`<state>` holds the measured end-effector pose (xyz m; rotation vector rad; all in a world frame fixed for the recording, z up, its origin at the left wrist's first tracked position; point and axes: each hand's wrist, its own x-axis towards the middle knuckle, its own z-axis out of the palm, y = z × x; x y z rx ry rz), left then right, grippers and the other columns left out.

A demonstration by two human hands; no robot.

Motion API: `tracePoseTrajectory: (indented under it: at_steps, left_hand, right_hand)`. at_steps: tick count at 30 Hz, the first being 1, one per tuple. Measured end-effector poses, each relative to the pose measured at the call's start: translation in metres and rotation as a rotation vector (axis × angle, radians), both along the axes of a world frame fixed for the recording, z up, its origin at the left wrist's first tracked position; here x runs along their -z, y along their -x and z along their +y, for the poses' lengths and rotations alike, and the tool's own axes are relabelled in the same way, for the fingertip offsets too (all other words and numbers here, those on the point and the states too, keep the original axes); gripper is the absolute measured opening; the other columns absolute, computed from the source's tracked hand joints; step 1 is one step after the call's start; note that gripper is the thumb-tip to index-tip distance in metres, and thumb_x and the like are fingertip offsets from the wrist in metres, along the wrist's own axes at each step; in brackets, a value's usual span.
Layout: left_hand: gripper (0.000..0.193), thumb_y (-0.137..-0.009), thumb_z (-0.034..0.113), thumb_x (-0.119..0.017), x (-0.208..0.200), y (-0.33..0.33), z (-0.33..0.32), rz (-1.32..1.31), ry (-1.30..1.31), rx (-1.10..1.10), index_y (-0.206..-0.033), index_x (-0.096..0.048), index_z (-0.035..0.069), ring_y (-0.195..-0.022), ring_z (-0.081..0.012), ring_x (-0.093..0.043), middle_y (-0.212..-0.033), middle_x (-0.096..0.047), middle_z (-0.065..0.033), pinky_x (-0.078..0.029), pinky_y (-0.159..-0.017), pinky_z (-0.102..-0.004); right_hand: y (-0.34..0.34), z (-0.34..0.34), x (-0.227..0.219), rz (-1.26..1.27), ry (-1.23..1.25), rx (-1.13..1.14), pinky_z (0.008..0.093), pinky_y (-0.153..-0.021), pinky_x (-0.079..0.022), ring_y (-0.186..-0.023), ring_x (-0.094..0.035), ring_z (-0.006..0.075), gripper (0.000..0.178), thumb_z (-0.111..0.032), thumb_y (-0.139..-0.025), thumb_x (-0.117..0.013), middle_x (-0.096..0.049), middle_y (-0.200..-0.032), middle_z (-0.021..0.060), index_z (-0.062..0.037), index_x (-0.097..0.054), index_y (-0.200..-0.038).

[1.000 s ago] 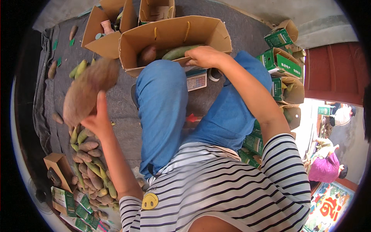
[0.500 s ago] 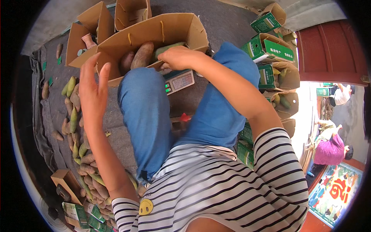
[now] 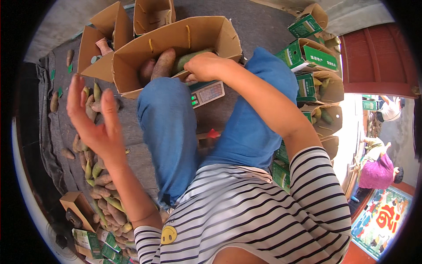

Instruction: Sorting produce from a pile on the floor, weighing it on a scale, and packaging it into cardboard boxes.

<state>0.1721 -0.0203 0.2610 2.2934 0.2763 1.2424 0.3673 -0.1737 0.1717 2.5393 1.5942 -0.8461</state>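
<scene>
An open cardboard box (image 3: 200, 31) with yellow cord handles stands just beyond my knees. Inside lie a long green root vegetable (image 3: 187, 61) and two reddish-brown ones, the larger root (image 3: 164, 64) slanting upright. My right hand (image 3: 206, 67) is closed over the box's near edge, fingertips bent around the cardboard. Below it shows part of a digital scale (image 3: 208, 93) with a green lit display; whether the box rests on it is partly hidden. My left hand (image 3: 99, 125) is in the air left of my knee, fingers spread, holding nothing, above the vegetable pile.
A long heap of brown and green root vegetables (image 3: 105, 191) runs down the left. Another open carton (image 3: 92, 44) holds a pinkish object. Green-printed boxes (image 3: 307, 86) line the right side, several holding vegetables. Beyond a doorway, a person in purple (image 3: 376, 171) bends over.
My left hand has moved left and down, away from the box's left end, with its fingers spreading. My right hand stays on the box edge.
</scene>
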Motion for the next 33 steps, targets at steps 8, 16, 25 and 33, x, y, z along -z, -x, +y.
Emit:
tracePoseTrajectory:
  at_steps: [8,16,25,33]
  left_hand:
    - [0.053,-0.092,0.020,-0.053,0.009,-0.001,-0.002,0.141,0.063,0.031,-0.137,-0.033,0.001,-0.128,-0.0267,-0.038,-0.138,-0.040,-0.0163,-0.027,-0.106,-0.0409]
    - [0.061,-0.095,0.044,-0.039,-0.012,-0.007,-0.007,0.042,0.274,0.266,-0.141,-0.028,0.005,-0.132,-0.0299,-0.033,-0.141,-0.036,-0.0193,-0.023,-0.109,-0.0456]
    - [0.068,-0.091,0.054,-0.038,-0.046,0.000,0.026,-0.087,0.240,0.484,-0.142,-0.029,0.011,-0.131,-0.0414,-0.031,-0.143,-0.030,-0.0236,-0.022,-0.108,-0.0526]
    - [0.068,-0.090,0.053,-0.040,-0.043,-0.031,0.042,-0.097,0.190,0.483,-0.141,-0.029,0.009,-0.131,-0.0394,-0.032,-0.142,-0.031,-0.0221,-0.024,-0.109,-0.0527]
  right_hand:
    - [0.007,0.002,-0.006,-0.020,-0.090,-0.034,0.0434,-0.081,-0.048,-0.097,-0.060,0.0343,0.043,-0.043,-0.084,-0.058,-0.065,-0.097,0.0184,-0.0033,-0.065,-0.099]
    - [0.005,0.005,0.001,-0.033,-0.038,-0.047,0.0440,-0.080,-0.048,-0.096,-0.060,0.0345,0.042,-0.042,-0.084,-0.058,-0.065,-0.097,0.0181,-0.0031,-0.065,-0.098]
    - [0.007,0.006,-0.001,-0.046,-0.025,-0.062,0.0435,-0.077,-0.047,-0.091,-0.061,0.0337,0.033,-0.033,-0.084,-0.059,-0.064,-0.091,0.0177,-0.0023,-0.060,-0.096]
    - [0.005,0.006,0.002,-0.049,-0.038,-0.060,0.0435,-0.077,-0.047,-0.092,-0.061,0.0339,0.030,-0.029,-0.085,-0.058,-0.064,-0.091,0.0178,-0.0018,-0.060,-0.097]
